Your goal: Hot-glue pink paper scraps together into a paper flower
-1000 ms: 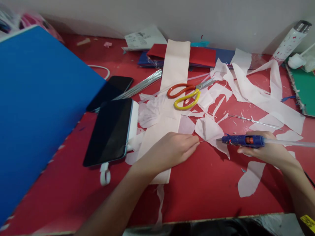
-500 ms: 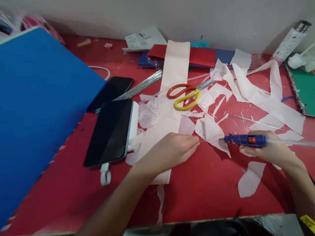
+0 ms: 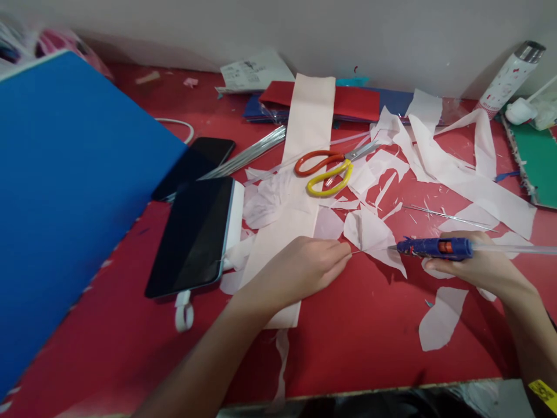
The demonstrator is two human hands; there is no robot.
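My left hand [image 3: 315, 264] pinches the end of a thin wire [image 3: 357, 251], which runs to the right over a pale pink paper petal [image 3: 378, 235]. In my right hand [image 3: 474, 261] is a blue glue gun [image 3: 435, 248], with a clear glue stick [image 3: 513, 249] out of its back. The gun's tip points left, at the petal close to the wire; whether it touches cannot be made out. Beyond my left hand, scissors [image 3: 329, 181] with one red and one yellow handle lie partly on a long cream paper strip [image 3: 310, 116]. A loose petal [image 3: 441, 319] is nearer the front edge.
A tablet [image 3: 191, 232] and a dark phone [image 3: 215, 152] lie left of the strip. A large blue board [image 3: 78, 191] covers the left side. Silver wires [image 3: 256, 151], paper scraps [image 3: 478, 186] and a white bottle [image 3: 511, 78] stand or lie further back.
The view has shifted very slightly. The glue gun's tip sits a touch further right relative to my left hand; both hands keep their grips.
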